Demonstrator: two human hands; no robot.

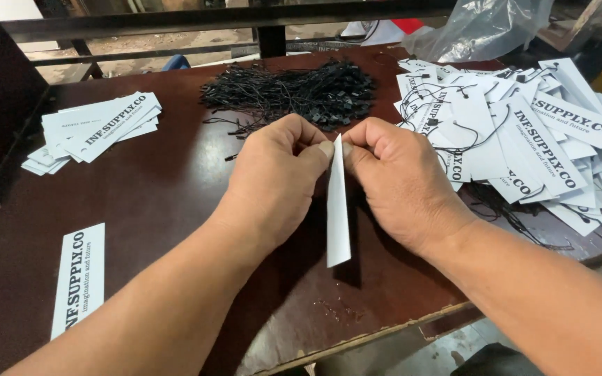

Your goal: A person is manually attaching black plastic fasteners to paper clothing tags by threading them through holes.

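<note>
My left hand (276,174) and my right hand (398,177) meet over the middle of a dark brown table (168,188). Both pinch the top end of a long white card tag (338,209), which stands edge-on between them and hangs down toward me. Just behind my hands lies a pile of thin black string loops (294,94). Whether a string is in my fingers is hidden.
A heap of white printed tags with black strings attached (524,132) fills the right side. A small stack of plain tags (95,129) lies at the far left, and a single tag (78,278) near the front left. A clear plastic bag (479,28) sits behind.
</note>
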